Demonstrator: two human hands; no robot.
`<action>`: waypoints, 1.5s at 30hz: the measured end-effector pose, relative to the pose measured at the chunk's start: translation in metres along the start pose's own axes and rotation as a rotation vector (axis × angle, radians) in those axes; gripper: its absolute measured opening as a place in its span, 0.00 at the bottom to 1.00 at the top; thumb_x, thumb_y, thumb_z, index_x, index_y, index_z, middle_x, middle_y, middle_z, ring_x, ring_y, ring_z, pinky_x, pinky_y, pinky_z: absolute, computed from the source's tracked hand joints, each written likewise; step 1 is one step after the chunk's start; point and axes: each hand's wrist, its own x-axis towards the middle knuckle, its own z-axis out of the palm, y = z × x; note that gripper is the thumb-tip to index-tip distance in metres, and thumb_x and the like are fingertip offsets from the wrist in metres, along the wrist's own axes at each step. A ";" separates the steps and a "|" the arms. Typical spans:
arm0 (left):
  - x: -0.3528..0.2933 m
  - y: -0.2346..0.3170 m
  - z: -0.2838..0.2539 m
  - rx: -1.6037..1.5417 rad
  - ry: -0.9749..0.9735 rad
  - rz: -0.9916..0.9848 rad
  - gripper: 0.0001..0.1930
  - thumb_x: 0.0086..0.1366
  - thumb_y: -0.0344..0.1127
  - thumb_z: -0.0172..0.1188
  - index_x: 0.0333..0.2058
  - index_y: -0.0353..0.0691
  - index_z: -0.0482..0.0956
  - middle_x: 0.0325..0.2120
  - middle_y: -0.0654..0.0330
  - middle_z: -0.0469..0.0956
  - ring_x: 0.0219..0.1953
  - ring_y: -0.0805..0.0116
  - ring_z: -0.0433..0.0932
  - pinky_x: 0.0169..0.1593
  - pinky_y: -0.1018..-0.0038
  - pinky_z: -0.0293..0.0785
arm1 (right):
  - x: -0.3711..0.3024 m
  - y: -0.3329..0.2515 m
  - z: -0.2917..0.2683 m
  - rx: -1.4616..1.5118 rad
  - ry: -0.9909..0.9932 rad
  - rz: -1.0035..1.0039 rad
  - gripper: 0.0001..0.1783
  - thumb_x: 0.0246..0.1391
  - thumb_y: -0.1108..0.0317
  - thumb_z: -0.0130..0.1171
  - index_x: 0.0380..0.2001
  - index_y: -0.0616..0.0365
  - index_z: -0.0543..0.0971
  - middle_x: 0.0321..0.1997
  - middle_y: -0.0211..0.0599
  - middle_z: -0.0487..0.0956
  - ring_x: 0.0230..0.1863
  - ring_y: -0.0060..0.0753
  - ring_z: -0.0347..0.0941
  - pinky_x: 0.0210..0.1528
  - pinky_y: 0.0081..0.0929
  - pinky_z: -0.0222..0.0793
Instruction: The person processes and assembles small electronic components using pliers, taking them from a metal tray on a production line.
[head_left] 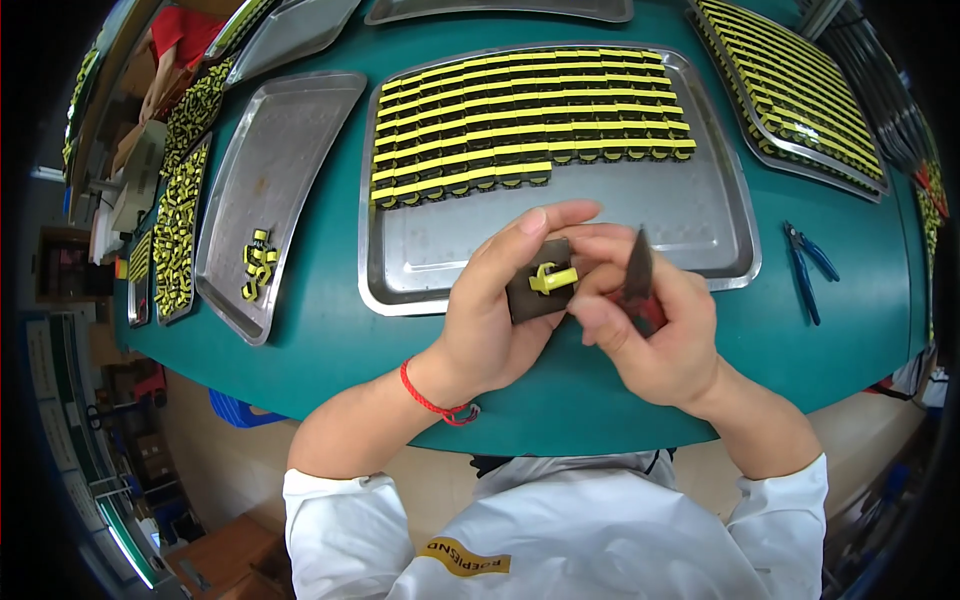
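Note:
My left hand (500, 300), with a red cord on its wrist, is closed around a dark flat block (522, 297). A small bright yellow part (553, 279) sits against the block's face, its stubby end pointing to the right. My right hand (665, 330) grips a tool with a dark pointed end and a red grip (640, 275); its exact kind is partly hidden by the fingers. The tool's point is up, and the right fingertips are close beside the yellow part. Just beyond both hands lies a metal tray (640, 225) with rows of small yellow-and-black parts (530, 115).
Blue-handled cutters (808, 272) lie at the right. A long tray (285, 140) at the left holds a few loose parts (259, 265). Another filled tray (800, 100) stands far right. Heaped parts (180, 235) and a person in red (180, 45) are at the far left.

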 end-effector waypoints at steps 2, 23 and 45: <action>0.001 0.005 0.001 -0.128 0.054 -0.042 0.30 0.72 0.51 0.47 0.60 0.30 0.61 0.53 0.44 0.73 0.50 0.55 0.76 0.48 0.59 0.75 | 0.002 0.004 0.002 0.134 0.103 0.008 0.19 0.62 0.75 0.58 0.54 0.71 0.71 0.36 0.42 0.81 0.29 0.23 0.75 0.29 0.18 0.72; 0.000 0.010 -0.001 -0.145 0.164 -0.067 0.24 0.65 0.29 0.52 0.60 0.37 0.62 0.55 0.44 0.72 0.56 0.52 0.74 0.61 0.55 0.72 | 0.002 0.003 0.008 0.101 0.136 0.059 0.15 0.59 0.79 0.58 0.49 0.69 0.74 0.36 0.36 0.80 0.32 0.20 0.75 0.32 0.17 0.72; 0.000 0.005 0.005 -0.285 0.166 -0.097 0.28 0.71 0.54 0.46 0.55 0.33 0.67 0.54 0.39 0.73 0.54 0.52 0.74 0.61 0.57 0.68 | 0.016 -0.003 0.001 -0.281 0.047 -0.094 0.16 0.49 0.78 0.68 0.44 0.64 0.80 0.32 0.39 0.81 0.29 0.30 0.79 0.31 0.23 0.72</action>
